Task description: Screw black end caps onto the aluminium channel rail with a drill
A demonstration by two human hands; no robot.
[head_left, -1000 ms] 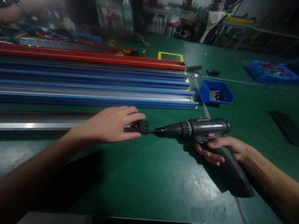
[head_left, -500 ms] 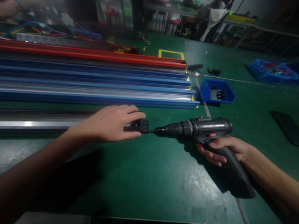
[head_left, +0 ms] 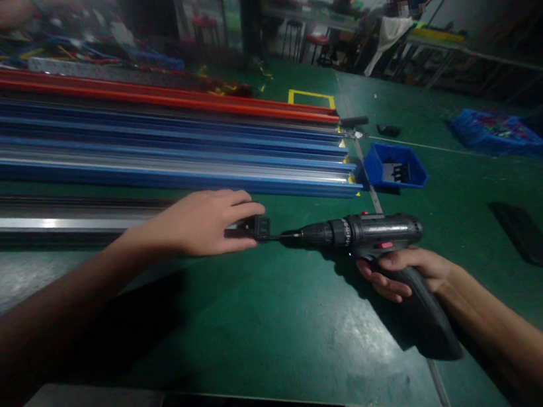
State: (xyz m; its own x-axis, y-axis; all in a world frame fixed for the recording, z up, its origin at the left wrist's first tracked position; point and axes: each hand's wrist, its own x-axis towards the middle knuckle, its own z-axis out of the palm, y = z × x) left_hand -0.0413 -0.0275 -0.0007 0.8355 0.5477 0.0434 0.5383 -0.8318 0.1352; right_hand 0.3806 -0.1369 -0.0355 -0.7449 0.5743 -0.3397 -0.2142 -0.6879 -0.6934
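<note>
My left hand [head_left: 208,222] is closed around the end of a dark metal profile [head_left: 54,222], its fingers on a small black end piece [head_left: 262,227] there. In my right hand [head_left: 401,273] is a black cordless drill [head_left: 355,232], gripped by its handle with the fingers near the trigger. The drill's long bit points left and its tip meets the black end piece. How far the tip goes in is too small to tell. A small light shows below the drill's chuck. My left palm hides part of the profile's end.
Blue profiles [head_left: 196,163] and a red one [head_left: 162,94] lie alongside at the back. A blue bin [head_left: 396,163] holds small black parts. A dark flat piece [head_left: 525,233] lies at the right. A person's hand [head_left: 6,11] is at upper left; other people stand far back.
A small light has come on below the drill's chuck. Both hands, the drill and the profile stay in practically the same place.
</note>
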